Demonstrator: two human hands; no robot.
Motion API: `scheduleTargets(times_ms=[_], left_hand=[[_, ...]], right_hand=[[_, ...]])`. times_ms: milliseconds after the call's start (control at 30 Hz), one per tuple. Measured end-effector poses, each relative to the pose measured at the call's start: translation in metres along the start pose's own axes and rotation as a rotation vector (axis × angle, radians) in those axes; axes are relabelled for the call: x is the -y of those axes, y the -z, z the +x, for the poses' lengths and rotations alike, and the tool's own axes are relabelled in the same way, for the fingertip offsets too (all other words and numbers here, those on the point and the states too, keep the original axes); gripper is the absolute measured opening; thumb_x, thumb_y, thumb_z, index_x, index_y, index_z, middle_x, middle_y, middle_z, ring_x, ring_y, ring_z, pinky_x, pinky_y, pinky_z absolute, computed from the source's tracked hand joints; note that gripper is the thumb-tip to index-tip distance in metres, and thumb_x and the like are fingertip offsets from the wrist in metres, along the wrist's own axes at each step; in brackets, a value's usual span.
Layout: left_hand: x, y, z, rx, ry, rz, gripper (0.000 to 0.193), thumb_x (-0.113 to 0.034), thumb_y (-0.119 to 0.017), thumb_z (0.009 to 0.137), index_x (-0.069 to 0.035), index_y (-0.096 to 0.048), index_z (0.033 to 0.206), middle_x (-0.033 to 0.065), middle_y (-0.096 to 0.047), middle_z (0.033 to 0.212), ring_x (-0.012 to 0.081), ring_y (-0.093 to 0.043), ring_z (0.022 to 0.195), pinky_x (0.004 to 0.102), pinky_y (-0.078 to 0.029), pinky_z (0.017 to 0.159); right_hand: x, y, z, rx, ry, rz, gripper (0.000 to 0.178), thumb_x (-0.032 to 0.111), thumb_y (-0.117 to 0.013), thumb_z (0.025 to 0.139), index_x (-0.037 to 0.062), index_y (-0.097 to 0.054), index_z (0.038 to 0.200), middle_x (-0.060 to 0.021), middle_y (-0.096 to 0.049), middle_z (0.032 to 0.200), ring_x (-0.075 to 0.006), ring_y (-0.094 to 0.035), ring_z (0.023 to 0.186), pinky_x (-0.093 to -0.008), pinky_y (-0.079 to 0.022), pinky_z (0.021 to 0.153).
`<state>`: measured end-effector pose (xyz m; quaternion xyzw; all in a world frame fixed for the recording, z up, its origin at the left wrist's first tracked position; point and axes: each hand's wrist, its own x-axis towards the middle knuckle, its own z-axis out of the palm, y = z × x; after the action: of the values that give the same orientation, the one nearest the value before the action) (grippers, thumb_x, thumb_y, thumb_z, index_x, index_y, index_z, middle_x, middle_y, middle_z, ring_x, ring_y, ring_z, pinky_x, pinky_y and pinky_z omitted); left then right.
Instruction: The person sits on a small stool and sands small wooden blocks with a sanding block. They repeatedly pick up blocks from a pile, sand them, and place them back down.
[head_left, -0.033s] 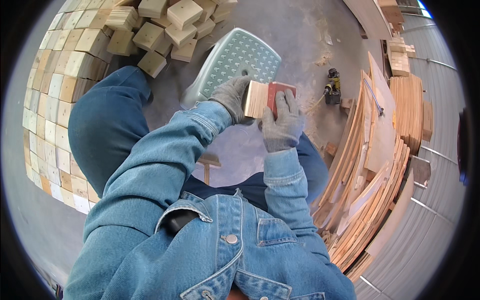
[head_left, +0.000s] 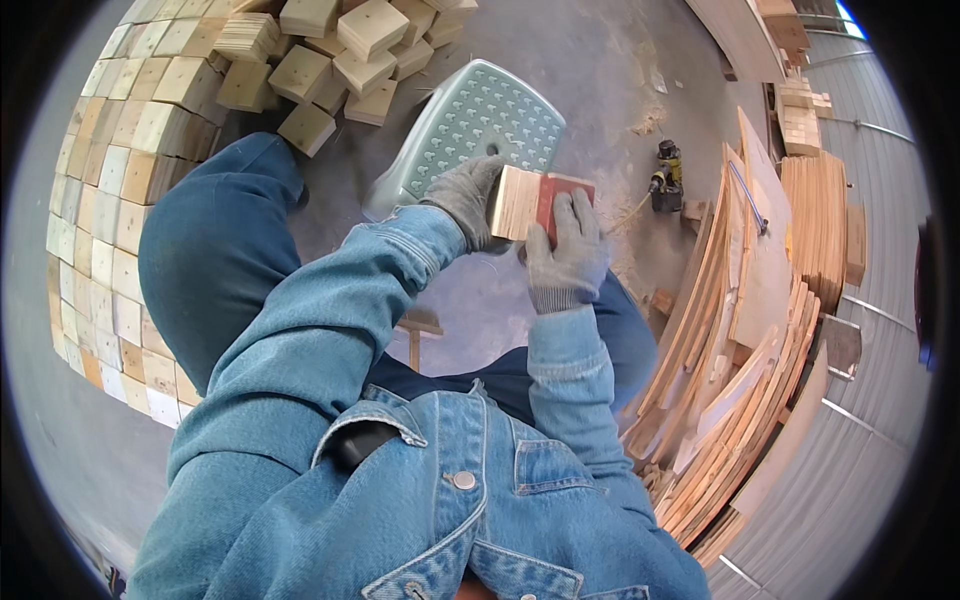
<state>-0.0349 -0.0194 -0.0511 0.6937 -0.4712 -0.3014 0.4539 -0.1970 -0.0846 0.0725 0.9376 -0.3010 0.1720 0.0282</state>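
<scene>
Gloved in grey, my left hand [head_left: 463,201] grips a layered wooden block [head_left: 517,204] by its left side, above the near edge of a pale green plastic step stool [head_left: 495,118]. My right hand [head_left: 566,252], in a matching glove, holds a red block [head_left: 548,203] that looks like a sanding block against the wooden block's right side. Its fingers lie over the red face; the thumb is near the joint between the two blocks. The undersides of both blocks are hidden.
Stacked wooden blocks [head_left: 105,215] rise at the left, with loose blocks [head_left: 368,32] heaped at the far left. A black-and-yellow power tool [head_left: 666,178] rests on the floor to the right. Beyond it lean thin wooden sheets [head_left: 745,280] beside a corrugated metal wall [head_left: 885,300].
My right hand and the red block have slid slightly toward me along the wooden block's side. The left hand keeps its grip.
</scene>
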Motion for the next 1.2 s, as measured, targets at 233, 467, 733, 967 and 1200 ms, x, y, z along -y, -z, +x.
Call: scheduleTargets(times_ms=[233,467,733,967,1200], left_hand=[[-0.007,0.002,0.001,0.005,-0.007,0.009,0.089,-0.039,-0.096,0.059,-0.016,-0.056,0.136,0.0147,-0.065,0.128,0.0355,-0.065,0.123,0.0436,-0.053,0.110],[-0.008,0.001,0.002,0.035,0.005,0.046,0.084,-0.038,-0.095,0.059,-0.016,-0.058,0.132,0.0151,-0.065,0.127,0.0358,-0.065,0.122,0.0447,-0.054,0.108],[0.000,-0.004,0.003,0.009,-0.011,0.005,0.091,-0.038,-0.096,0.059,-0.016,-0.056,0.138,0.0159,-0.064,0.130,0.0353,-0.063,0.125,0.0435,-0.052,0.111],[-0.002,-0.007,-0.001,-0.054,0.050,-0.088,0.098,-0.038,-0.097,0.058,-0.015,-0.055,0.144,0.0159,-0.064,0.132,0.0344,-0.062,0.128,0.0423,-0.051,0.114],[0.000,-0.004,0.005,0.028,-0.032,-0.088,0.079,-0.033,-0.096,0.061,-0.014,-0.060,0.129,0.0170,-0.066,0.125,0.0369,-0.065,0.122,0.0448,-0.055,0.108]], right_hand=[[0.005,0.000,-0.020,-0.042,-0.030,0.034,0.049,0.021,-0.083,0.079,0.0010,-0.076,0.124,-0.0198,-0.069,0.135,-0.0420,-0.069,0.109,-0.0539,-0.054,0.098],[0.000,-0.008,0.002,-0.011,-0.021,0.026,0.052,0.022,-0.082,0.081,0.0014,-0.075,0.128,-0.0205,-0.069,0.137,-0.0428,-0.068,0.115,-0.0540,-0.054,0.099],[0.007,0.002,-0.030,-0.052,-0.055,-0.051,0.049,0.022,-0.083,0.079,0.0040,-0.077,0.124,-0.0160,-0.068,0.137,-0.0416,-0.068,0.108,-0.0533,-0.055,0.093],[-0.001,-0.011,0.007,-0.021,-0.075,-0.074,0.048,0.022,-0.081,0.080,0.0053,-0.076,0.125,-0.0175,-0.065,0.142,-0.0453,-0.061,0.125,-0.0572,-0.054,0.102],[0.005,0.009,-0.043,-0.003,-0.091,-0.028,0.050,0.025,-0.083,0.081,0.0058,-0.076,0.127,-0.0160,-0.066,0.142,-0.0434,-0.065,0.113,-0.0535,-0.052,0.098]])
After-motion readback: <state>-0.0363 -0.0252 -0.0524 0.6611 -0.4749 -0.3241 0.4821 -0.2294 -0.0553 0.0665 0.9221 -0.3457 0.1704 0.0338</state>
